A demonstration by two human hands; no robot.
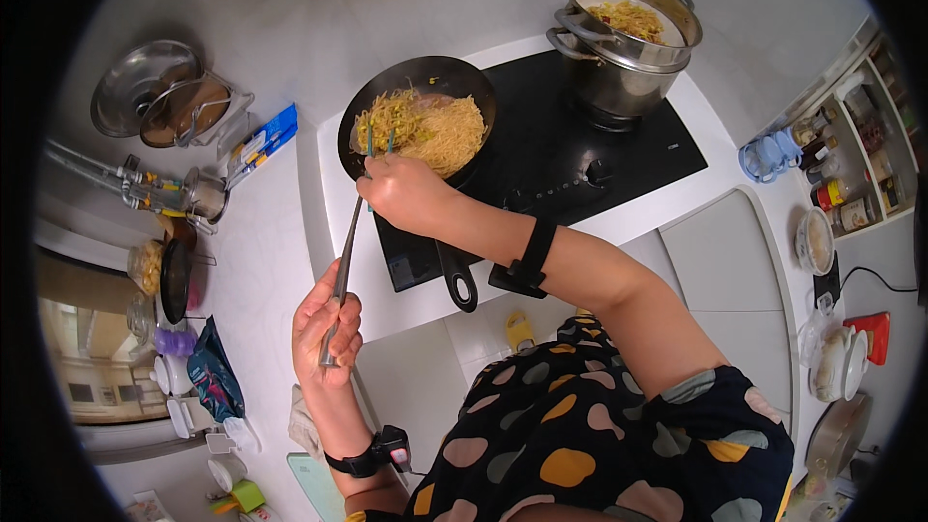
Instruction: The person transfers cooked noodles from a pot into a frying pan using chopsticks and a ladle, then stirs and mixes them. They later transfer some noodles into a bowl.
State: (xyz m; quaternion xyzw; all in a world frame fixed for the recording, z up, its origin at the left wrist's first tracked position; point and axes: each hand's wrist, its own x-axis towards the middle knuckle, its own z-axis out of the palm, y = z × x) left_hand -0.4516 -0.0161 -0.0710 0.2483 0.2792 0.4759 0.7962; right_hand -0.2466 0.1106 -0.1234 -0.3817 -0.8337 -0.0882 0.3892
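Observation:
A black wok (475,80) on the left of the cooktop holds noodles (455,132) at its right side and bean sprouts (391,114) at its left. My left hand (330,326) is closed around the metal handle (346,254) of a utensil that slants up to the wok. At the near left rim, my right hand (401,188) grips green chopsticks (370,136), whose tips reach into the sprouts. The head of the metal utensil is mostly hidden by the chopsticks, the food and my right hand.
A steel steamer pot (616,87) with lined food stands at the back right of the black cooktop (525,116). The wok handle (458,283) juts toward me past the counter edge. Pan lids (148,87) lean at the left wall; spice shelves (863,152) stand right.

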